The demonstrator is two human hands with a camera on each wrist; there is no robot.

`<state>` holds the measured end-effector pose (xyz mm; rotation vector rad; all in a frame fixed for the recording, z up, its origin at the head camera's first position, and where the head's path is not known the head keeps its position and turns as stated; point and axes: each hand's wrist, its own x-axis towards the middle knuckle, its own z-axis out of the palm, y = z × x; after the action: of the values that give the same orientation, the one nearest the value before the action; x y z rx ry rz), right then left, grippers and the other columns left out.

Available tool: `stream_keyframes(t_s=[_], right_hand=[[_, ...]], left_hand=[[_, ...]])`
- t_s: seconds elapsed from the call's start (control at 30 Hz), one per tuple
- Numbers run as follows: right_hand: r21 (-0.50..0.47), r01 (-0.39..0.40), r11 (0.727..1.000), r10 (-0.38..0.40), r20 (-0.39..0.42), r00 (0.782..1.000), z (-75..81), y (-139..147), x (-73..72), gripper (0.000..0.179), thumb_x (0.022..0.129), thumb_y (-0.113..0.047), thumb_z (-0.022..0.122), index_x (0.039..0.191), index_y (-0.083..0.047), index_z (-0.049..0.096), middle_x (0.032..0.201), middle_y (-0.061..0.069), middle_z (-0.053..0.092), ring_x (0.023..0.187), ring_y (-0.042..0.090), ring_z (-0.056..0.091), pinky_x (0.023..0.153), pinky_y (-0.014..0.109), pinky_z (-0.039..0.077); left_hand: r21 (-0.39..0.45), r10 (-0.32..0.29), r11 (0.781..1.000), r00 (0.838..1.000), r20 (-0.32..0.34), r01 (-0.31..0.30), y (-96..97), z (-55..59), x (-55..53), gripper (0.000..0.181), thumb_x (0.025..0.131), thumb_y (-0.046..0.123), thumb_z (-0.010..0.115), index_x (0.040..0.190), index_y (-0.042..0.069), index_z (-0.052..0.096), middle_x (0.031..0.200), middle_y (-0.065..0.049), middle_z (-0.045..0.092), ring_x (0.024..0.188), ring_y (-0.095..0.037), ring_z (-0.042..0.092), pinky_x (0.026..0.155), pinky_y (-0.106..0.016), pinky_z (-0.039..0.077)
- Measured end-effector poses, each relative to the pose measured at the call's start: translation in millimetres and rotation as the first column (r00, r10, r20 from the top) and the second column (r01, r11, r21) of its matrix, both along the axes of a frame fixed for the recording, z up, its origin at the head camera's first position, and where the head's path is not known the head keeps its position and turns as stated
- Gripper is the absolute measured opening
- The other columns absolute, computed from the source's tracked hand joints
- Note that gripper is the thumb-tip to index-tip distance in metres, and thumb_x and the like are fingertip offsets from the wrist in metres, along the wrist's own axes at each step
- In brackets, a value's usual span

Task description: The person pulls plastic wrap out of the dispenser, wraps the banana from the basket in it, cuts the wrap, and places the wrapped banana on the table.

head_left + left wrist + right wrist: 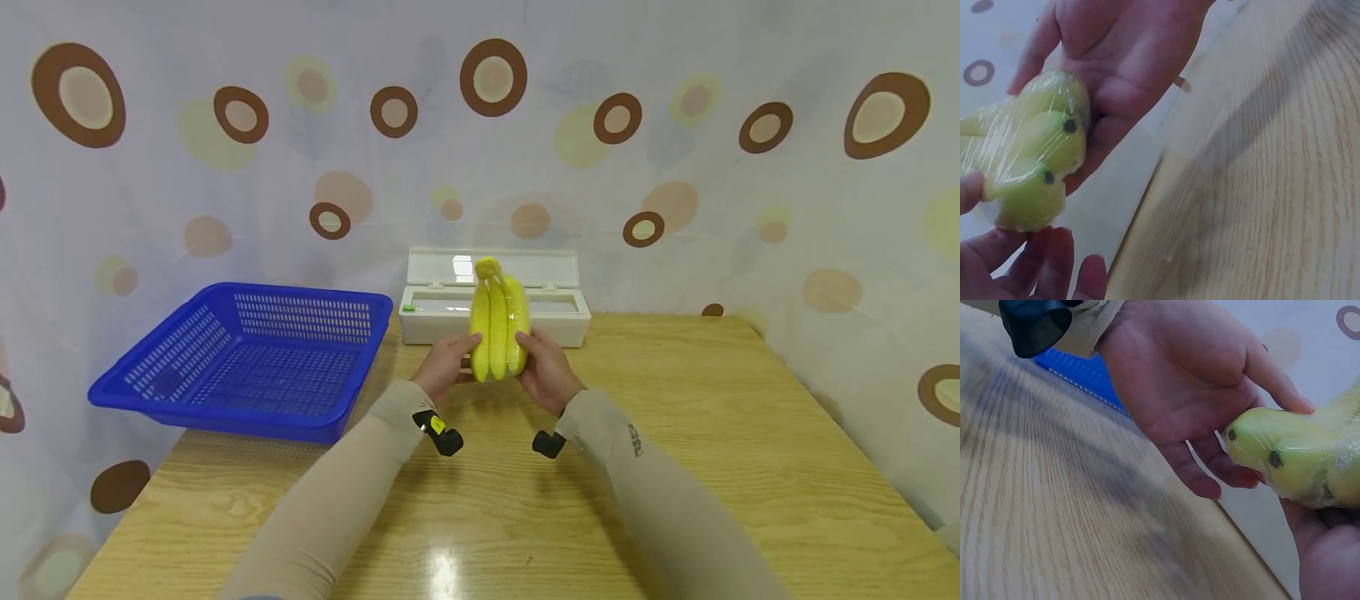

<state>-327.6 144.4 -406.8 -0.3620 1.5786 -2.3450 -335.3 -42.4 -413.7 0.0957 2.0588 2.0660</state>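
A bunch of yellow bananas (pixel 498 321), stem end up, is held above the table between both hands in the head view. Clear cling film covers the bananas, shining in creases over their dark tips in the left wrist view (pixel 1041 144) and right wrist view. My left hand (pixel 447 362) grips the left side, thumb in front and fingers behind. From the other side my right hand (pixel 547 367) holds the bunch, its thumb on the front. Behind the bananas stands a long white cling film dispenser (pixel 555 329) with its lid raised.
A blue plastic basket (pixel 352 408) with slotted walls stands on the left of the wooden table (pixel 712 467). The patterned wall covering (pixel 675 50) rises behind the table. Each wrist carries a small black camera (pixel 448 442).
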Motion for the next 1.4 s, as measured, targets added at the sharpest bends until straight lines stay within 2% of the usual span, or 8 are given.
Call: stream_keyframes(t_s=[0.17,0.33,0.57,0.73,0.9,1.03,1.27,1.4], right_hand=[[0.017,-0.021,1.0,0.02,0.009,1.0,0.5,4,-0.3,0.052,0.112,-0.022,0.028,0.158,-0.003,0.016,0.153,0.014,0.034,0.122,0.011,0.053,0.095,0.021,0.052],[0.022,-0.008,1.0,0.008,0.01,1.0,0.0,6,0.0,0.053,0.111,-0.023,0.027,0.159,-0.004,0.016,0.15,0.012,0.04,0.12,0.01,0.054,0.094,0.022,0.053],[0.038,-0.029,0.999,0.027,0.049,0.998,-5.5,5,2.0,0.051,0.111,-0.022,0.029,0.157,-0.003,0.02,0.135,0.005,0.049,0.111,0.009,0.059,0.09,0.024,0.055],[0.171,-0.04,0.985,0.027,0.073,0.997,-8.6,6,3.0,0.059,0.109,-0.043,0.025,0.156,-0.007,0.025,0.136,0.009,0.05,0.111,0.012,0.057,0.091,0.031,0.053],[0.437,0.159,0.885,-0.158,-0.038,0.987,-9.6,9,2.1,0.057,0.107,-0.045,0.036,0.145,-0.003,0.045,0.123,0.009,0.056,0.102,0.017,0.056,0.085,0.035,0.055],[0.526,0.267,0.808,-0.241,-0.12,0.963,-8.2,10,2.6,0.045,0.105,-0.033,0.048,0.14,-0.003,0.049,0.117,0.01,0.056,0.089,0.016,0.059,0.078,0.033,0.056],[0.655,0.205,0.727,-0.177,-0.109,0.978,-10.8,16,2.1,0.034,0.102,-0.022,0.055,0.127,0.001,0.057,0.104,0.008,0.06,0.073,0.014,0.061,0.072,0.032,0.059],[0.722,0.118,0.682,-0.118,-0.05,0.992,-11.6,20,3.8,0.033,0.1,-0.022,0.056,0.124,0.001,0.059,0.098,0.006,0.064,0.074,0.014,0.062,0.071,0.031,0.058]], left_hand=[[-0.028,-0.029,0.999,0.999,0.017,0.03,0.8,0.5,1.1,0.045,0.105,0.037,0.049,0.128,0.001,0.064,0.112,-0.01,0.069,0.089,-0.015,0.064,0.086,-0.033,0.057],[-0.079,-0.049,0.996,0.999,0.011,0.049,-2.8,4.9,-0.2,0.054,0.105,0.048,0.042,0.131,0.004,0.059,0.127,-0.014,0.061,0.103,-0.023,0.063,0.094,-0.041,0.056],[-0.025,0.033,0.999,0.998,-0.054,-0.034,-12.4,7.9,-5.3,0.042,0.104,0.039,0.049,0.135,0.01,0.057,0.131,-0.012,0.061,0.114,-0.027,0.064,0.097,-0.04,0.057],[-0.038,0.064,0.997,0.996,-0.067,-0.067,-14.7,7.3,-4.2,0.04,0.099,0.034,0.061,0.133,0.012,0.059,0.124,-0.009,0.064,0.102,-0.022,0.065,0.088,-0.035,0.06],[-0.114,0.083,0.99,0.996,-0.025,-0.085,-13.3,0.9,-3.1,0.046,0.096,0.033,0.064,0.133,0.006,0.06,0.121,-0.011,0.067,0.096,-0.021,0.066,0.081,-0.032,0.061],[-0.224,0.04,0.974,0.999,0.007,-0.037,-14.3,-5.6,-1.9,0.049,0.095,0.036,0.064,0.133,0.005,0.061,0.118,-0.012,0.068,0.091,-0.02,0.068,0.078,-0.03,0.061],[-0.339,-0.053,0.938,0.997,0.064,0.071,-23.1,-9.6,0.2,0.045,0.094,0.04,0.063,0.12,0.003,0.067,0.11,-0.013,0.073,0.08,-0.015,0.072,0.076,-0.029,0.061],[-0.434,-0.09,0.893,0.993,0.077,0.114,-28.3,-11.4,0.9,0.043,0.095,0.044,0.058,0.109,0.005,0.07,0.103,-0.01,0.074,0.076,-0.014,0.072,0.073,-0.028,0.061]])
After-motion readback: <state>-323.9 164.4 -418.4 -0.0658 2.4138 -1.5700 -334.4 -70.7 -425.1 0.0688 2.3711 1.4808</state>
